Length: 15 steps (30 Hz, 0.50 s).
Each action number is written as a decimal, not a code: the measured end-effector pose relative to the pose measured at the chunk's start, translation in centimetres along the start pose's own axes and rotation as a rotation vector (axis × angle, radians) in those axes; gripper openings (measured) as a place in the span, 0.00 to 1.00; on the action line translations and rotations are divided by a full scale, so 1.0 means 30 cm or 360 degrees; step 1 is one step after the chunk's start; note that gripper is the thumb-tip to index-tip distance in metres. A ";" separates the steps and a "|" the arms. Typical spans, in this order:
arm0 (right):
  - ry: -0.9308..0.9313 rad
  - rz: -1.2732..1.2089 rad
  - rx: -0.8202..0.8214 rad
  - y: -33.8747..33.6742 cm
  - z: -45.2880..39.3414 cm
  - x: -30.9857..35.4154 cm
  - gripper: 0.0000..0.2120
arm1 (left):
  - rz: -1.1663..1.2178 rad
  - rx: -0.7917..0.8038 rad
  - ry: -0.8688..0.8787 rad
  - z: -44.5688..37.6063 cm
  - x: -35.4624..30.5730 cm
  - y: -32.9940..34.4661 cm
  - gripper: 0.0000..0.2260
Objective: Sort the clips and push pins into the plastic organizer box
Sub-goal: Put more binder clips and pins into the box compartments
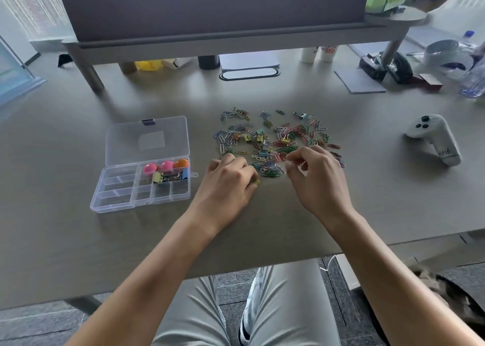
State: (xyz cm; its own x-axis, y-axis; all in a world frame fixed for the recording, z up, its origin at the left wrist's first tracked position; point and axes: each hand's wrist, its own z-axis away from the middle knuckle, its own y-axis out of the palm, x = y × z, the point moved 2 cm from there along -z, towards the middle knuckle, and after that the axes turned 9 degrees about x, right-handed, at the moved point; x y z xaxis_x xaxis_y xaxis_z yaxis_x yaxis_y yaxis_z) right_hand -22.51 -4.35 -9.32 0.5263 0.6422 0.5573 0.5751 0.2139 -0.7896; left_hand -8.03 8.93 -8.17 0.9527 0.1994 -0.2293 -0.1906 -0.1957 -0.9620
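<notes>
While your left hand [231, 180] clamps a small yellow clip [256, 181] and your right hand [312, 172] pinches a thin paper clip [303, 164], the light, slippery pile [275, 141] covers the bench [367, 188] beside the organizer box [115, 201]; pinch each edgewise.

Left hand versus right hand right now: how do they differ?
The left hand lies low at the pile's near-left edge, fingers curled round something yellow; the right hand is at the near-right edge, fingertips pinching a small item I cannot make out. The left hand is nearer the organizer box. Both are bare and at the pile.
</notes>
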 end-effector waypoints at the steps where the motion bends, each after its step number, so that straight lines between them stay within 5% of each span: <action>1: 0.0002 -0.0011 -0.0002 -0.005 0.004 -0.004 0.07 | -0.0010 0.0026 0.0011 0.002 -0.005 -0.002 0.07; 6: -0.0016 -0.0034 -0.0024 -0.040 0.005 -0.023 0.07 | 0.0003 0.0104 0.0054 0.006 -0.033 -0.008 0.11; 15: 0.0172 0.0135 0.0162 -0.028 -0.158 -0.037 0.11 | 0.0694 -0.0376 -0.0299 -0.062 0.013 -0.049 0.05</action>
State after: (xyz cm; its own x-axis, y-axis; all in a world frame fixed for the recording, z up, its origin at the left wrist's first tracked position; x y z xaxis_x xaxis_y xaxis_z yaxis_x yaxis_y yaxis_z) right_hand -20.61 -8.72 -8.06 0.6379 0.5793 0.5074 0.4623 0.2389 -0.8540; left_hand -6.94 7.52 -6.58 0.7341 0.2154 -0.6440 -0.4803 -0.5056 -0.7167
